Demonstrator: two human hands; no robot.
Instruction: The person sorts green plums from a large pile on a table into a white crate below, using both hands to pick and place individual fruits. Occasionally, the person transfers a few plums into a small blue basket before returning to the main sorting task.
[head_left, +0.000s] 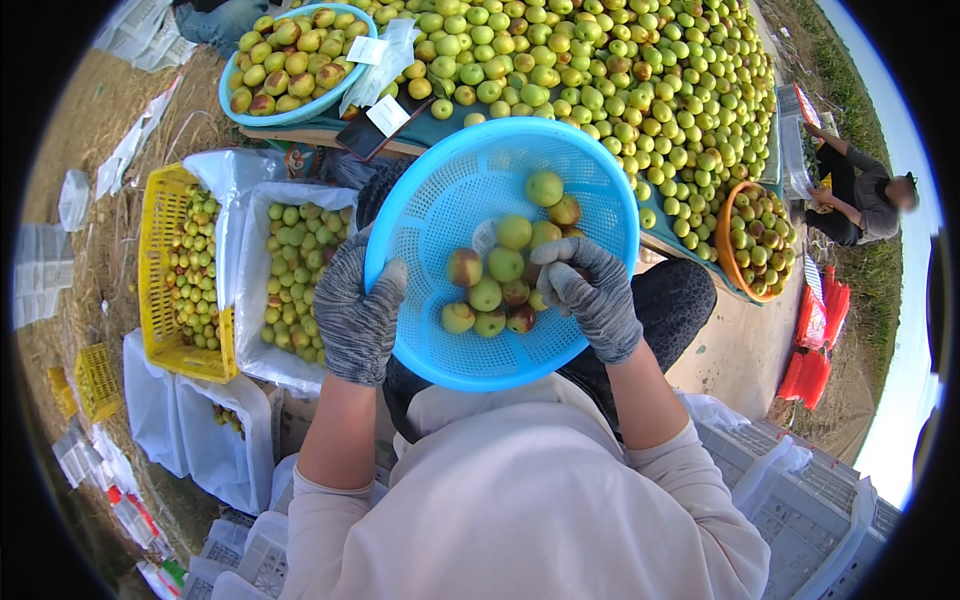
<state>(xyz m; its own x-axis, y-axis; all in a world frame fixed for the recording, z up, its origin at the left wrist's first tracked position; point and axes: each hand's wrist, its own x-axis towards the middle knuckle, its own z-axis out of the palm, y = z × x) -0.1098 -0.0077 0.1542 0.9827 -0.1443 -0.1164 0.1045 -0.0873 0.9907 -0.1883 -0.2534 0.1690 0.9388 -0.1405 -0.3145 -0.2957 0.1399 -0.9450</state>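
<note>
A round blue plastic mesh basket (442, 195) rests over my lap, tilted towards me. My left hand (360, 307), in a grey knit glove, grips its left rim with the thumb inside. Several green and reddish jujube fruits (505, 264) lie in the middle and right of the basket. My right hand (592, 296), gloved alike, is inside the right part of the basket with curled fingers against the fruits. A reddish fruit shows partly behind those fingers; whether they grip it I cannot tell.
Loose fruits (600, 82) cover the table ahead. A filled blue basket (232, 82) and a phone (365, 135) lie front left, an orange basket (726, 240) right. Yellow (156, 300) and plastic-lined (251, 247) crates of fruit stand left. Grey crates (795, 517) are behind right. A person (870, 195) sits far right.
</note>
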